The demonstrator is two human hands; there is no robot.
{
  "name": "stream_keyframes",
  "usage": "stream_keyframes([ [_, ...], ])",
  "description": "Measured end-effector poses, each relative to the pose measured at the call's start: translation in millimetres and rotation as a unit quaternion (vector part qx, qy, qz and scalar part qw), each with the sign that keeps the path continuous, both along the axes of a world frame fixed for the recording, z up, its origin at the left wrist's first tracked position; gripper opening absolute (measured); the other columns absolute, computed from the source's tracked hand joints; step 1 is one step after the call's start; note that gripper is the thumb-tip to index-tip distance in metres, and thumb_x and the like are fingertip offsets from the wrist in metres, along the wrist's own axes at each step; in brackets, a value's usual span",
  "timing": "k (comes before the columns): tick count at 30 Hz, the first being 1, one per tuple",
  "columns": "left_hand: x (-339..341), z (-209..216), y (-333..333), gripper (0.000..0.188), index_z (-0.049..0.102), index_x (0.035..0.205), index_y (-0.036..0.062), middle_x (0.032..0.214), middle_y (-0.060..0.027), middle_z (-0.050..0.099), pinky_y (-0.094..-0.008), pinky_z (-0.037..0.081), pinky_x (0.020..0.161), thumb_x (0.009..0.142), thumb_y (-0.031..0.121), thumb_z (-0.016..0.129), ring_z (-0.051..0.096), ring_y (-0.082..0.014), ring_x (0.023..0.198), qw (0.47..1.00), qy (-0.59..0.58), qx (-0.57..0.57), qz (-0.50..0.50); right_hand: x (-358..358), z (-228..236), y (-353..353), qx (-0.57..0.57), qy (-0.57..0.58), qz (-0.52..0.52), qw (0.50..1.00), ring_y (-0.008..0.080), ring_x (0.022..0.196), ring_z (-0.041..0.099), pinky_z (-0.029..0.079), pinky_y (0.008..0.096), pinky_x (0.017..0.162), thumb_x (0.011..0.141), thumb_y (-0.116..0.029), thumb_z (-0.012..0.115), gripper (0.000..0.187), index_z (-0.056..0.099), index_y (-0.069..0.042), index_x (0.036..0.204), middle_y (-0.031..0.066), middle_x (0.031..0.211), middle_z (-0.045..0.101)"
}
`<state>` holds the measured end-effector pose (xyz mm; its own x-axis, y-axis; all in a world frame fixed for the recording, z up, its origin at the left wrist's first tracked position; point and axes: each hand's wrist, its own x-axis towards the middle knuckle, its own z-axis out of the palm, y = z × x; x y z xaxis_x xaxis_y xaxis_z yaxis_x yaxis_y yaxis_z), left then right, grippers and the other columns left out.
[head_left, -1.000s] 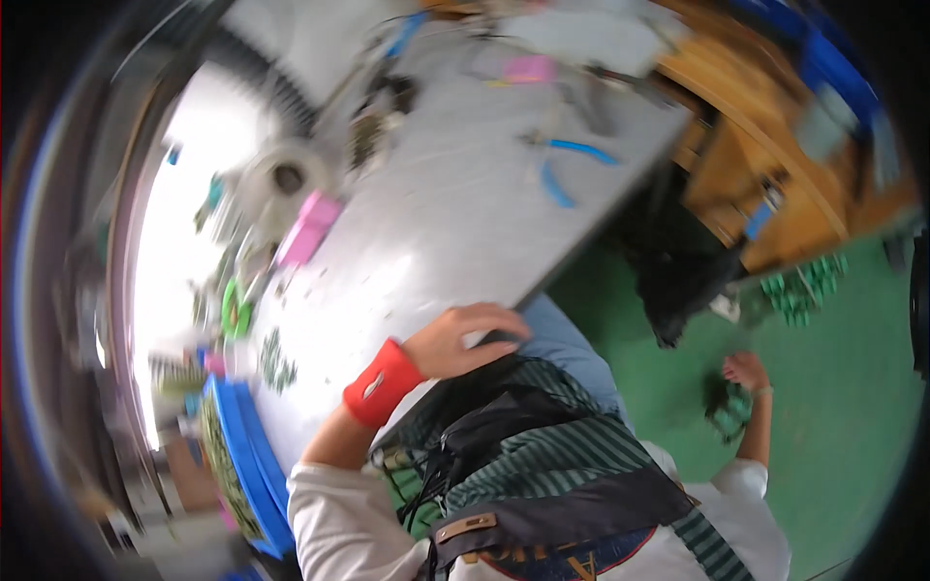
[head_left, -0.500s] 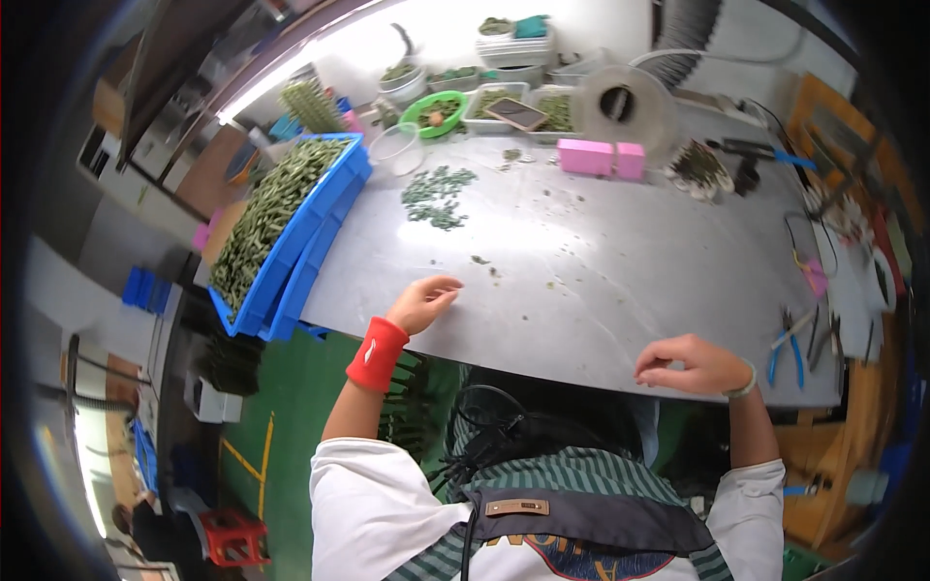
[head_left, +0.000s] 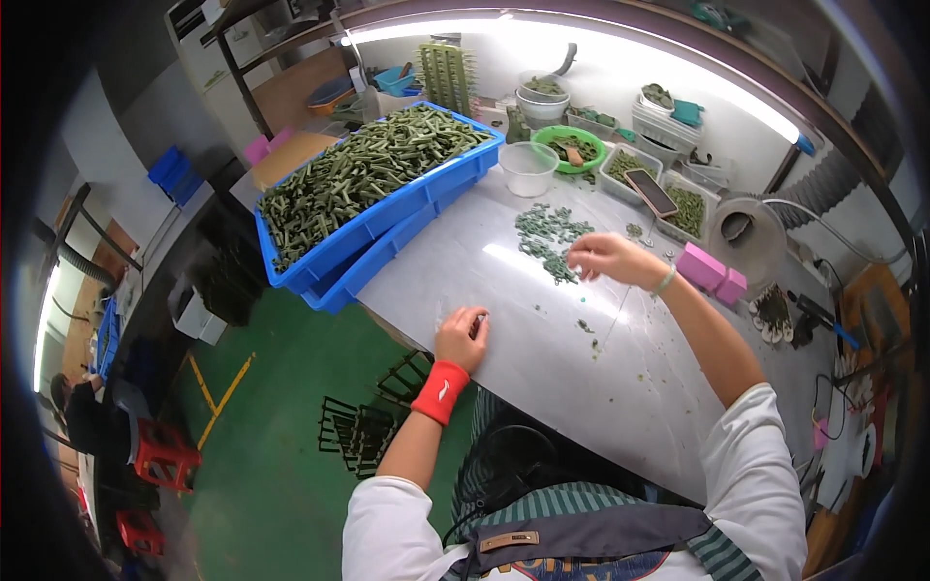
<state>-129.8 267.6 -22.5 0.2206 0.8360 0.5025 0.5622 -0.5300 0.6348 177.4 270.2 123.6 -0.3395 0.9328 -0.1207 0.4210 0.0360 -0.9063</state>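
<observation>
While left hand [head_left: 462, 339] is curled, right hand [head_left: 616, 260] outstretched

A low lane ran between left hand [head_left: 461, 339] and right hand [head_left: 614, 259] over the worktop [head_left: 533, 397], through to its near edge. Loose green pieces [head_left: 545, 232] lay flat beside the right hand, passable from above. Stacked blue trays [head_left: 407, 208] blocked the far left; clear bowl [head_left: 528, 172], green basin [head_left: 539, 141] and tubs [head_left: 630, 167] walled off the back. Pink blocks [head_left: 699, 263] stood right of the right hand.

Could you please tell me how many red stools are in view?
2: the upper stool by the co-worker, the lower stool just below; more may be hidden.
</observation>
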Motion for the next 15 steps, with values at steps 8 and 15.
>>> stream_keyframes([
  [8,-40,14,15,0.017,0.059,0.105,0.0069,0.08,-0.0019,0.054,-0.0268,0.044,0.065,0.09,0.011,0.064,0.05,-0.0123,0.069,0.957,-0.24,0.01,0.162,-76,-31,141,-0.179,0.272,-0.073,0.943,0.0215,0.093,0.066,0.056,0.0327,0.086,0.093,-0.023,0.061,0.036,0.056,0.007,0.114,0.017,0.105,0.064],
  [15,-213,22,93,0.048,0.045,0.132,0.0054,0.093,-0.0011,0.053,-0.0299,0.044,0.076,0.099,0.04,0.051,0.049,-0.0115,0.082,0.714,-0.569,-0.128,0.388,-154,-89,212,-0.251,0.406,-0.097,0.873,0.0367,0.117,0.056,0.05,0.0415,0.099,0.091,-0.01,0.056,0.041,0.044,0.015,0.122,0.0309,0.129,0.049],
])
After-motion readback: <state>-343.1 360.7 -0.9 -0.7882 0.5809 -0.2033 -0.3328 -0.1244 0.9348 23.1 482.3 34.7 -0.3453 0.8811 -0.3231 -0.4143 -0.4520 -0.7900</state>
